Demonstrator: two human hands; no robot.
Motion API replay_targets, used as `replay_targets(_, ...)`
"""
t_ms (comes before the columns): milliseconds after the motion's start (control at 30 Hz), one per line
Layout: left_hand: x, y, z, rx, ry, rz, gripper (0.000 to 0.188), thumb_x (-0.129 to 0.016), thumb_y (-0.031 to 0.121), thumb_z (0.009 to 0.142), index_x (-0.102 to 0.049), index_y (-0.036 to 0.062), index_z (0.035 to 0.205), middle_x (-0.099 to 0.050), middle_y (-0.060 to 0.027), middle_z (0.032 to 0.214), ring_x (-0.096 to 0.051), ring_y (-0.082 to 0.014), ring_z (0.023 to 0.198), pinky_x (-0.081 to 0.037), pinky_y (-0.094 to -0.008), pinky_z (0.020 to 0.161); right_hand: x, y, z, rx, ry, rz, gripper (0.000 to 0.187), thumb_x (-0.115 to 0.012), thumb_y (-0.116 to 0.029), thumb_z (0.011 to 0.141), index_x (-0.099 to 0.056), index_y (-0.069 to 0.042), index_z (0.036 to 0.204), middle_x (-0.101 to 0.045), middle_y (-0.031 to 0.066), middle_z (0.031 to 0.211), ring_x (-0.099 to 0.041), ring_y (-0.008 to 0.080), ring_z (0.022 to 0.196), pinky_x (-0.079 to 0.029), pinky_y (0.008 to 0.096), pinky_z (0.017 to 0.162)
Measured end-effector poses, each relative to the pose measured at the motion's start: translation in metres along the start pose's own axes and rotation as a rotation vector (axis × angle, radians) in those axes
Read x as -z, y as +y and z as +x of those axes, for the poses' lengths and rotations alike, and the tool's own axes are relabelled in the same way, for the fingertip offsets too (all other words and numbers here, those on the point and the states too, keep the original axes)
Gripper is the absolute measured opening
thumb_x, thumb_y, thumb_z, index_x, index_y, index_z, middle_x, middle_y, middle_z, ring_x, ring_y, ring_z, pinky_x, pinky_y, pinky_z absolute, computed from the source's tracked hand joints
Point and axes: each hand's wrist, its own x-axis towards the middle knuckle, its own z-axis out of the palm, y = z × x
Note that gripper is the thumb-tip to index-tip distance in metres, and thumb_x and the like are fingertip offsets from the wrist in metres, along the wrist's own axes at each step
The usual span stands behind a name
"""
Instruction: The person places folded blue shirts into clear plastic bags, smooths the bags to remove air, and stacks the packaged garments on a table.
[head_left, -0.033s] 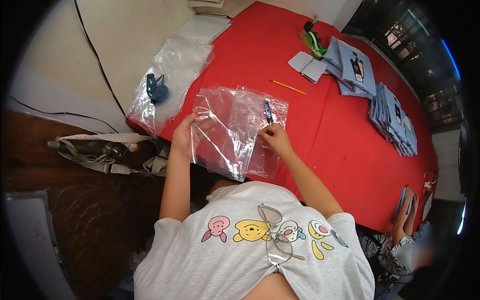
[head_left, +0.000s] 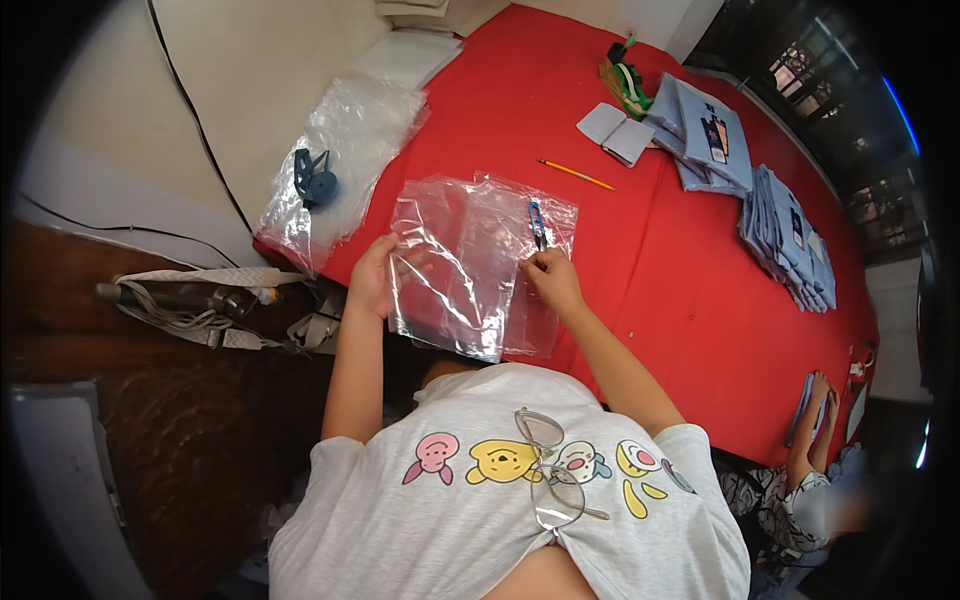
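Note:
A clear plastic bag (head_left: 450,270) is spread between my hands at the table's near edge. My left hand (head_left: 378,278) grips its left edge, the thumb in front and the fingers showing through the film. At the bag's right edge, my right hand (head_left: 552,278) pinches with thumb and fingertips. Just beyond those fingertips lie blue thread snips (head_left: 537,224), resting on more clear plastic (head_left: 562,225) that lies under the held bag.
A pile of clear bags (head_left: 350,130) lies at the left, a dark blue tape roll (head_left: 322,187) on it. Beyond my hands are a pencil (head_left: 576,175), an open notebook (head_left: 615,133) and a green tape dispenser (head_left: 627,85). Folded blue garments (head_left: 787,235) are stacked right; another person's hands (head_left: 822,390) rest nearby.
My left hand has shifted slightly right and down with the bag's left edge, and the film's folds have changed. My right hand stays nearly in place.

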Motion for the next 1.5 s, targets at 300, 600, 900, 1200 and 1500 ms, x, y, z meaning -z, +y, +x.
replay_targets(300,0.110,0.035,-0.012,-0.141,-0.027,-0.338,0.047,-0.053,0.027,0.109,-0.059,-0.0037,0.143,-0.065,-0.0183,0.144,-0.067,-0.0314,0.126,-0.051,-0.0546,0.111,0.015,0.026,0.006,-0.096,0.146,-0.295,0.023,-0.069,-0.023,0.089,-0.076,-0.001,0.086,-0.071,0.0214,0.099,-0.070,0.0395,0.093,-0.056,0.0507,0.084)
replay_targets(600,0.080,0.085,-0.038,-0.355,-0.137,0.202,0.044,-0.056,0.022,0.107,-0.058,-0.0024,0.144,-0.068,-0.0204,0.136,-0.069,-0.0315,0.121,-0.058,-0.0459,0.102,0.029,-0.004,0.030,-0.263,0.150,-0.294,0.039,-0.064,-0.039,0.099,-0.075,-0.002,0.093,-0.075,0.0238,0.089,-0.073,0.0442,0.087,-0.056,0.0552,0.079)
replay_targets(900,0.043,-0.074,0.017,0.293,-0.236,-0.053,0.043,-0.054,0.021,0.107,-0.059,-0.0015,0.144,-0.067,-0.0142,0.141,-0.064,-0.0282,0.129,-0.049,-0.0435,0.114,0.008,-0.012,0.088,-0.246,0.184,-0.479,0.029,-0.082,-0.027,0.083,-0.073,-0.006,0.101,-0.077,0.0132,0.101,-0.075,0.0332,0.098,-0.058,0.0465,0.084)
replay_targets(1200,0.052,-0.080,0.052,0.165,-0.355,-0.023,0.044,-0.054,0.019,0.108,-0.056,-0.0063,0.143,-0.061,-0.0172,0.148,-0.051,-0.0289,0.145,-0.032,-0.0459,0.126,0.030,0.025,0.084,-0.267,0.248,0.487,0.031,-0.073,0.003,0.089,-0.067,-0.001,0.119,-0.075,0.0098,0.099,-0.072,0.0175,0.088,-0.056,0.0301,0.073)
replay_targets(1500,-0.009,-0.056,0.045,0.200,-0.309,0.358,0.028,-0.057,0.026,0.110,-0.064,0.0046,0.127,-0.068,-0.0105,0.133,-0.062,-0.0252,0.130,-0.046,-0.0406,0.112,0.059,-0.018,0.015,-0.592,-0.256,1.207,0.070,-0.048,-0.065,0.108,-0.063,-0.004,0.138,-0.075,0.0091,0.111,-0.071,0.0174,0.094,-0.056,0.0307,0.085)
